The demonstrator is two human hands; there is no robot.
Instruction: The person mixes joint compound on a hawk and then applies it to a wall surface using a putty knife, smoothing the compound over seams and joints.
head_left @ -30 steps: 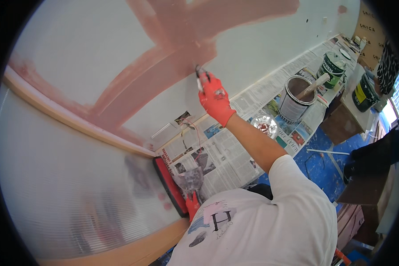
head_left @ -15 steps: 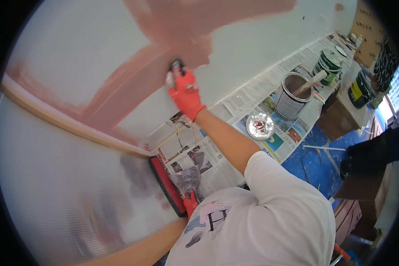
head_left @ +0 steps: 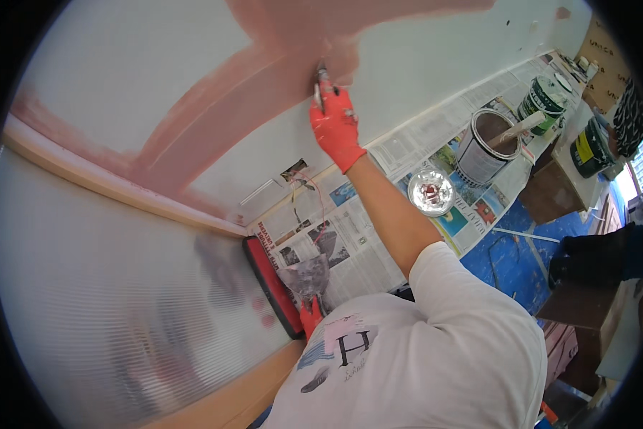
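Observation:
My right hand [head_left: 338,129], in a red glove, is raised to the pale wall [head_left: 414,75]. Its fingers are closed round a putty knife [head_left: 322,71], seen nearly edge-on, whose tip is at a broad band of pinkish-brown coating [head_left: 264,89]. Low down, close to my shirt, my left hand [head_left: 310,318] wears a matching glove and grips a wide putty knife [head_left: 307,277]. Greyish-purple smears cover that blade, which is over the newspaper. My body hides part of the left hand.
Newspaper [head_left: 364,243] lines the wall's base, holding an open can [head_left: 471,161] with a stick [head_left: 518,132], a shiny lid [head_left: 432,191] and a green tub [head_left: 543,104]. Wires hang from a wall opening [head_left: 293,170]. A red-and-black bar [head_left: 270,286] leans beside a translucent ribbed panel [head_left: 107,286].
My right hand has moved right and slightly up along the coated band with its putty knife. The left hand keeps its hold, and the whole view has shifted a little.

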